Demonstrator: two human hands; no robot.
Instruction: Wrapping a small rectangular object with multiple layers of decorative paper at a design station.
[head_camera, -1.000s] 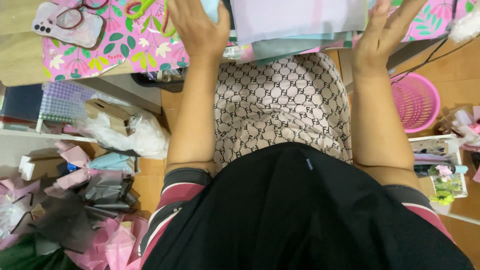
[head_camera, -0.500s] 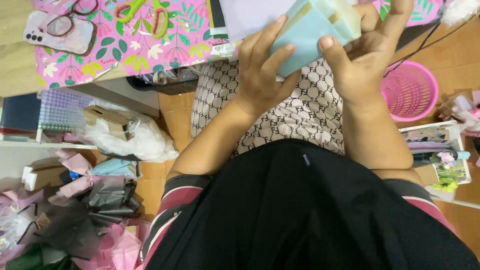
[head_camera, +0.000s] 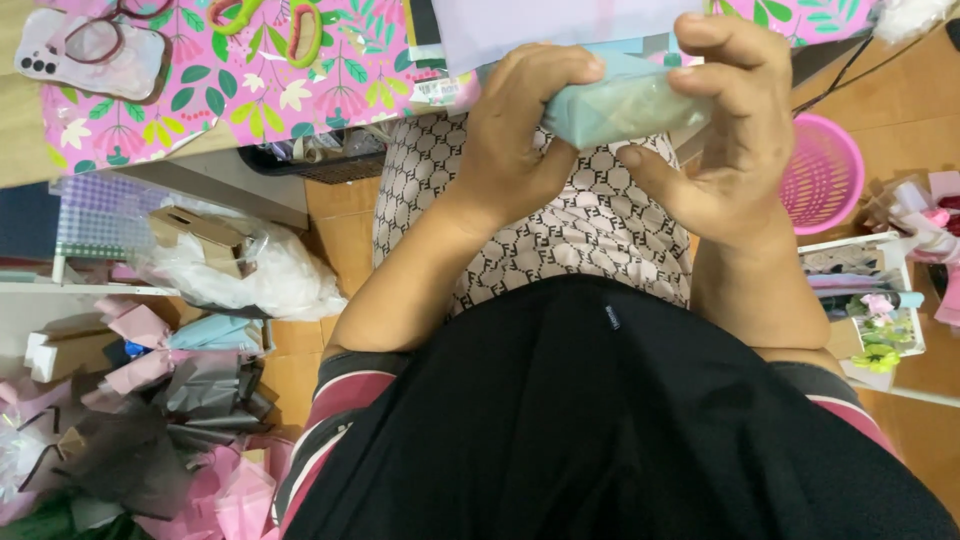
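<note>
both hands (head_camera: 640, 150) now lower, turning and gripping the pale blue folded paper (head_camera: 625, 105)

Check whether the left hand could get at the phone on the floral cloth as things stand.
Probably not at once: the left hand and the right hand both grip the pale blue bundle. The phone lies uncovered, far left.

The person wears a black apron (head_camera: 620, 430) with a small tag near its top edge, at 12 o'clock on the cloth. Beneath it, a short-sleeved shirt (head_camera: 335, 420) striped pink, white and dark. Bare forearms; no rings or watch visible on the left hand (head_camera: 520, 140) or right hand (head_camera: 725, 150).
</note>
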